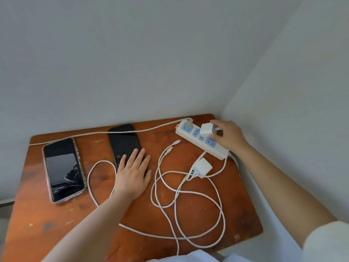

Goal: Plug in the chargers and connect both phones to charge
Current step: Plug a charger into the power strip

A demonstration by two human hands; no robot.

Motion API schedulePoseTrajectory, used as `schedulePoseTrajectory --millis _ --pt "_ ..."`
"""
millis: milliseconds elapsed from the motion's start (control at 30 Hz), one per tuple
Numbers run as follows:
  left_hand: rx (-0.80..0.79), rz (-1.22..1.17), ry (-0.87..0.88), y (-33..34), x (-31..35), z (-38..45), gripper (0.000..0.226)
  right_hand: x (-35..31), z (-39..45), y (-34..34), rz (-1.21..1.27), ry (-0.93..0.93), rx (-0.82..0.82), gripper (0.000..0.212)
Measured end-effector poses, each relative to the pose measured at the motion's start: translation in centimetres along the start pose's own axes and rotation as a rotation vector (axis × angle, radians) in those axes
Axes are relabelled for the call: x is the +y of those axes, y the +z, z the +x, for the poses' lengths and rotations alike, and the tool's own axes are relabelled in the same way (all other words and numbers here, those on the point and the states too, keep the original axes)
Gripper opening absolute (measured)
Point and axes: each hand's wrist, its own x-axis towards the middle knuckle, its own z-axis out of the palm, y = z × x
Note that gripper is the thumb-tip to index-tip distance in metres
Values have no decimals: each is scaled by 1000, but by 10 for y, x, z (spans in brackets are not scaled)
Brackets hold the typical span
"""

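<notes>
On the worktop (56, 224) we see our right hand (229, 136) pinching a white charger (206, 130) just above the white strip (203, 141) with blue sockets, far right; it seems not seated yet, though the prongs are hidden. Our left hand (132, 173) lies open and flat on the near end of the black phone (123, 142). A second phone (63, 170) in a clear case lies to the left. Another charger (202, 168) rests among tangled white cables (188, 208).
</notes>
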Motion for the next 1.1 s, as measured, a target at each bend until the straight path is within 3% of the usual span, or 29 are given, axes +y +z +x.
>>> schedulePoseTrajectory --millis 167,433,667,1100 --pt "9 -16 -7 2 0 1 53 -8 11 -1 -78 -14 -57 54" --pt "28 -24 -59 3 0 0 62 -22 13 -3 -241 -68 23 34" --pt "32 -9 -66 5 1 1 64 -33 9 1 -319 -93 89 35" --pt "21 8 -71 4 1 1 64 -54 9 4 -506 -47 63 29"
